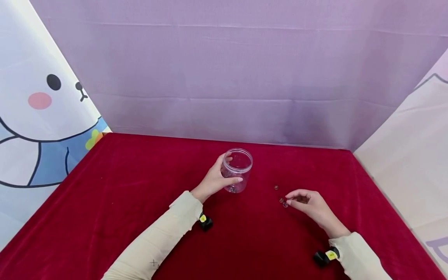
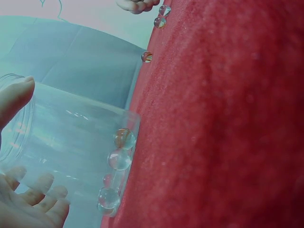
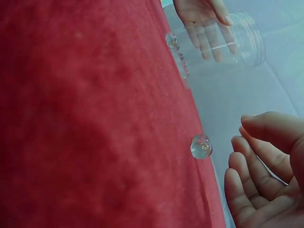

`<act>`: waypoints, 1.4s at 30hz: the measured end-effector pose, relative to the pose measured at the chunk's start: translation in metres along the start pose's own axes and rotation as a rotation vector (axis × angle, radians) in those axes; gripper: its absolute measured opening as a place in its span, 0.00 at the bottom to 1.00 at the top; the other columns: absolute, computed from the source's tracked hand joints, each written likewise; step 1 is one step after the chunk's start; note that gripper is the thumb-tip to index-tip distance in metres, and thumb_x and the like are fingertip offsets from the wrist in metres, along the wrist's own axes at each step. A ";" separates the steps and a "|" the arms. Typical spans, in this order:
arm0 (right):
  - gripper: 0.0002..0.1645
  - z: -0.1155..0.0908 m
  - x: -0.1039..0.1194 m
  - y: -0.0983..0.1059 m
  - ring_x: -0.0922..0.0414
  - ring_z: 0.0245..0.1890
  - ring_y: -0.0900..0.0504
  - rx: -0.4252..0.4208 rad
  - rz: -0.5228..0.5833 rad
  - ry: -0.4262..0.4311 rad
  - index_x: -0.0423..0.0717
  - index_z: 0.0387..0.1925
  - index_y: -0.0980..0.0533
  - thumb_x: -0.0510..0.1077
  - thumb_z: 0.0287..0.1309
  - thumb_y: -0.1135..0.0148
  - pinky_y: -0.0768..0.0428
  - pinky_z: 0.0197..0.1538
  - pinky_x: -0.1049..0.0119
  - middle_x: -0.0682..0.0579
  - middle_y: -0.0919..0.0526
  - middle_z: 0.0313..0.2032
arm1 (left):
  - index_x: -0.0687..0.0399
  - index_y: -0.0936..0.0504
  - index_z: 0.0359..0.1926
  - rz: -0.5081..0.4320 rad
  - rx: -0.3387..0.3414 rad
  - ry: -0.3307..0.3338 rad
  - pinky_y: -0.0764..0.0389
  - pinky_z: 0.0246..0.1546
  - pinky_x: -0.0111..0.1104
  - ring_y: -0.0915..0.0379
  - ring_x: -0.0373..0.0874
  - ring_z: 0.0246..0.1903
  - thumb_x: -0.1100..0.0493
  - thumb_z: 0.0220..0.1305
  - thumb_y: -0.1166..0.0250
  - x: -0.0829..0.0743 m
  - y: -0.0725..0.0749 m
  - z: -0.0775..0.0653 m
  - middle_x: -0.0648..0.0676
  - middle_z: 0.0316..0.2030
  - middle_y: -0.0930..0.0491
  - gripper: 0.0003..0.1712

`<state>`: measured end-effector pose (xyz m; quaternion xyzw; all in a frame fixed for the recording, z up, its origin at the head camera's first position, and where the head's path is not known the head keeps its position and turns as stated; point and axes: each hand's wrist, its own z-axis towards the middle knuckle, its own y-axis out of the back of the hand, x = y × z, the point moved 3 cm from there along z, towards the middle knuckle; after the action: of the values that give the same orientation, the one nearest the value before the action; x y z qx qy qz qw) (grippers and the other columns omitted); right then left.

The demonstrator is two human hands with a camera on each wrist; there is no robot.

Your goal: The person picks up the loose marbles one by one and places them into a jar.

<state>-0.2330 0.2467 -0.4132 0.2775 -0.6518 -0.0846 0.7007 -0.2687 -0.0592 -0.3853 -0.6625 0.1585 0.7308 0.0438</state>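
Note:
My left hand (image 1: 214, 177) grips a clear plastic jar (image 1: 241, 179) from its left side, thumb in front and fingers round the back. The jar stands upright and lidless on the red cloth, and several glass marbles (image 2: 119, 159) lie at its bottom. Three more marbles lie on the cloth to the right of the jar: one marble (image 1: 276, 187) apart, and a second (image 1: 281, 200) close beside a third (image 1: 285, 204). Just right of that pair is my right hand (image 1: 312, 205), fingers loosely bent. In the right wrist view nothing shows between its fingertips; one marble (image 3: 201, 146) sits clear of them.
Red velvet cloth (image 1: 140, 171) covers the table. A lilac curtain (image 1: 238, 77) hangs behind its far edge, with a cartoon-printed sheet (image 1: 31, 77) on the left and a pale sheet (image 1: 416, 155) on the right.

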 end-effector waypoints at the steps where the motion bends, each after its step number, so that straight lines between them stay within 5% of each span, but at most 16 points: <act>1: 0.13 0.000 -0.001 0.000 0.59 0.32 0.19 0.008 0.001 0.003 0.37 0.41 0.20 0.39 0.55 0.34 0.21 0.36 0.71 0.46 0.15 0.35 | 0.49 0.49 0.71 0.002 -0.001 0.000 0.34 0.61 0.49 0.41 0.56 0.64 0.59 0.51 0.28 0.000 0.000 0.000 0.58 0.66 0.40 0.52; 6: 0.13 -0.002 -0.003 0.002 0.61 0.31 0.20 0.029 0.011 -0.005 0.35 0.42 0.21 0.38 0.55 0.35 0.21 0.35 0.71 0.44 0.16 0.36 | 0.50 0.49 0.71 0.000 -0.001 0.002 0.34 0.61 0.49 0.41 0.55 0.64 0.60 0.51 0.28 0.000 0.000 0.001 0.59 0.66 0.40 0.52; 16: 0.14 -0.003 -0.001 0.006 0.62 0.30 0.21 0.032 -0.019 0.009 0.33 0.41 0.21 0.37 0.53 0.34 0.21 0.34 0.71 0.44 0.16 0.34 | 0.41 0.50 0.72 -0.011 -0.021 0.008 0.35 0.62 0.49 0.41 0.51 0.64 0.57 0.49 0.26 0.025 0.000 0.018 0.57 0.67 0.42 0.55; 33: 0.11 -0.001 0.011 0.002 0.62 0.29 0.21 0.033 -0.168 0.028 0.37 0.38 0.19 0.38 0.52 0.32 0.22 0.33 0.72 0.48 0.16 0.33 | 0.43 0.47 0.70 -0.034 -0.046 -0.049 0.35 0.61 0.50 0.41 0.57 0.64 0.57 0.47 0.25 0.024 -0.001 0.018 0.60 0.66 0.39 0.54; 37: 0.11 0.000 0.011 0.001 0.62 0.29 0.21 0.024 -0.186 0.027 0.37 0.37 0.19 0.38 0.51 0.32 0.22 0.33 0.72 0.48 0.16 0.33 | 0.48 0.48 0.71 -0.026 -0.032 -0.034 0.34 0.61 0.50 0.41 0.58 0.64 0.60 0.49 0.26 0.007 -0.001 0.008 0.60 0.65 0.39 0.52; 42: 0.10 0.001 0.010 0.001 0.63 0.29 0.22 0.027 -0.186 0.027 0.38 0.37 0.19 0.37 0.51 0.32 0.22 0.33 0.72 0.49 0.16 0.32 | 0.48 0.50 0.72 -0.016 -0.023 -0.008 0.35 0.62 0.49 0.42 0.58 0.65 0.61 0.50 0.27 0.014 -0.001 0.014 0.59 0.66 0.40 0.54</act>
<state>-0.2330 0.2422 -0.4045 0.3473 -0.6150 -0.1367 0.6946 -0.2832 -0.0564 -0.3984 -0.6615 0.1447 0.7346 0.0429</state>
